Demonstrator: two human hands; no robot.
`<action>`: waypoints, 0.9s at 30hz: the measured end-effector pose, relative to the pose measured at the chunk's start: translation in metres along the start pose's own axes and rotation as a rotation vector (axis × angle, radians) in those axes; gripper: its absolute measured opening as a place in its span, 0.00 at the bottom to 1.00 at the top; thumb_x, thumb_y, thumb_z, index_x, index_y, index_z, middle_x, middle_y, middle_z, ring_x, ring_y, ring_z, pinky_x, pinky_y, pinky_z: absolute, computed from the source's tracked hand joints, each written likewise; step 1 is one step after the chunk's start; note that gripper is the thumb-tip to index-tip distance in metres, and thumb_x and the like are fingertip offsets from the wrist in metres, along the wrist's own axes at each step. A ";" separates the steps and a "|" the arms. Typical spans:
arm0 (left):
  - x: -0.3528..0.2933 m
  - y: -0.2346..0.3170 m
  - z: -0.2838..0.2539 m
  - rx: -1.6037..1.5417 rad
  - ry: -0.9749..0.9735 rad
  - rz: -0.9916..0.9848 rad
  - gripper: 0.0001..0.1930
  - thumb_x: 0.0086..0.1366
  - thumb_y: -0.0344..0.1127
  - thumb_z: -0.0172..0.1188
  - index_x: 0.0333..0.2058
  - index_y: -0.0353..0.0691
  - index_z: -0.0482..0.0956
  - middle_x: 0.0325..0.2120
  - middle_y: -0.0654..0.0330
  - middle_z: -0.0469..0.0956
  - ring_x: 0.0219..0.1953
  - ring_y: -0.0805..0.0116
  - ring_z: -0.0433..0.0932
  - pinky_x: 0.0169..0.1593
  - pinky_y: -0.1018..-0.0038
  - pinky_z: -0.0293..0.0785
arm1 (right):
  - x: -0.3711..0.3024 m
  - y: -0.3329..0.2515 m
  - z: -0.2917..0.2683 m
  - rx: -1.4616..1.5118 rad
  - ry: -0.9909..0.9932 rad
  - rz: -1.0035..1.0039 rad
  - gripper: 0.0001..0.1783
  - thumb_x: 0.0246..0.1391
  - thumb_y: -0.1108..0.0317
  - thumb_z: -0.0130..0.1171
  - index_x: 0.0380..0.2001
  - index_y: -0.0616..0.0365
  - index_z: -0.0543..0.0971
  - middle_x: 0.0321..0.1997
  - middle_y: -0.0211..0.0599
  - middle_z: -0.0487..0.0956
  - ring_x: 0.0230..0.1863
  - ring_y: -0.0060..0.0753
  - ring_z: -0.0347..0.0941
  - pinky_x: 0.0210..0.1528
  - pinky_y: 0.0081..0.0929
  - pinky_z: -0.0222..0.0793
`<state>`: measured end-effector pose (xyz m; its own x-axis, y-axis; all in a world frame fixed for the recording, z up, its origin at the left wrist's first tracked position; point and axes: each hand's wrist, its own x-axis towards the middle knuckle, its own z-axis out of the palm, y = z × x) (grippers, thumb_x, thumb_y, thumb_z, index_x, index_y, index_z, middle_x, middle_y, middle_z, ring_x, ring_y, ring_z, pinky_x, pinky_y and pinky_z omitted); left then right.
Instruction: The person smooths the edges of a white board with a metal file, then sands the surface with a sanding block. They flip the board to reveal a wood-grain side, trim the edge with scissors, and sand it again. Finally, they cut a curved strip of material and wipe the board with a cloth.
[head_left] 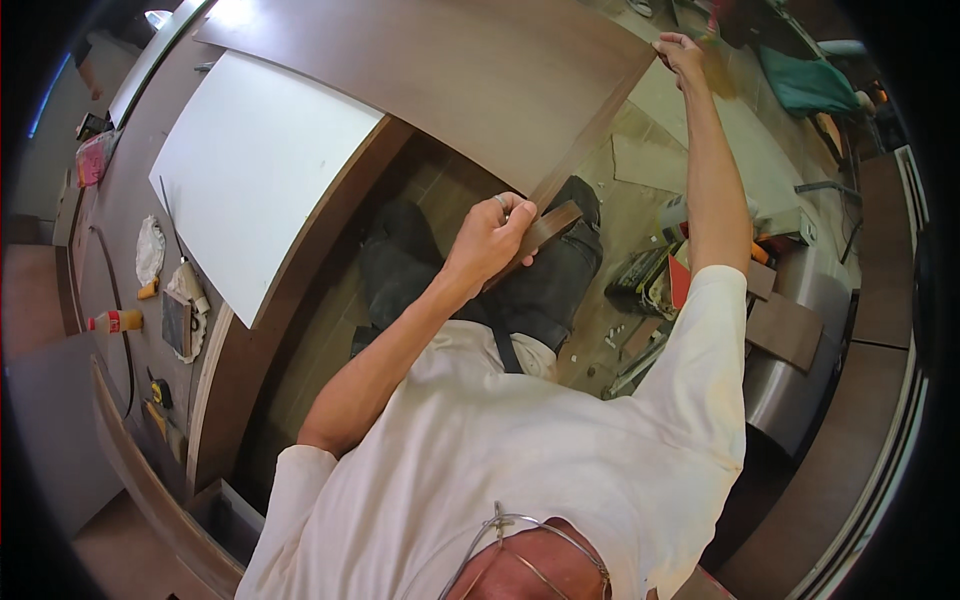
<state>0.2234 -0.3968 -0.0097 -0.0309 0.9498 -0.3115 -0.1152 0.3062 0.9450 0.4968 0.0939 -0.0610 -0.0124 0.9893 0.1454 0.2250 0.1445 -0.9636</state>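
My left hand [490, 242] is closed around a roll of brown edge banding [556, 226], with part of the coil showing past the fingers. From there a strip of the banding runs along the right edge of a large brown panel [450, 75]. At the panel's far right corner, my right hand [682, 58] pinches the strip between thumb and fingers, arm stretched out. Under the panel's left part lies a white board [265, 160] on the workbench. Whether the strip touches the panel edge along its whole length is hard to tell.
On the brown workbench [120, 200] at left are a bottle [115, 321] with orange contents, a tape measure [160, 393], a sanding block [177, 322] and a pink bag [95, 158]. A metal cylinder [790, 390], a can [675, 218] and scraps stand at right.
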 end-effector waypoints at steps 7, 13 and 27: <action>-0.004 0.001 0.000 -0.064 0.016 -0.070 0.12 0.73 0.41 0.53 0.35 0.38 0.74 0.22 0.63 0.77 0.21 0.78 0.74 0.26 0.80 0.70 | 0.000 0.010 0.012 -0.031 0.036 -0.011 0.17 0.48 0.73 0.72 0.42 0.60 0.80 0.31 0.30 0.82 0.27 0.19 0.76 0.28 0.16 0.71; -0.005 0.001 -0.002 -0.039 0.029 -0.079 0.11 0.73 0.41 0.54 0.35 0.39 0.73 0.22 0.62 0.77 0.20 0.78 0.75 0.27 0.80 0.71 | -0.007 0.009 0.018 -0.014 0.057 -0.016 0.16 0.48 0.74 0.72 0.41 0.59 0.79 0.30 0.30 0.81 0.27 0.19 0.75 0.28 0.17 0.70; -0.002 -0.006 -0.013 -0.053 0.091 -0.027 0.11 0.72 0.39 0.53 0.35 0.35 0.75 0.23 0.60 0.77 0.22 0.74 0.77 0.28 0.77 0.75 | -0.019 -0.008 0.054 -0.215 0.149 -0.103 0.17 0.47 0.71 0.71 0.43 0.58 0.84 0.36 0.33 0.84 0.38 0.26 0.80 0.40 0.24 0.75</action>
<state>0.2109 -0.4011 -0.0158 -0.1170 0.9305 -0.3471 -0.1696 0.3257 0.9301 0.4422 0.0749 -0.0683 0.0936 0.9534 0.2868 0.4313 0.2208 -0.8748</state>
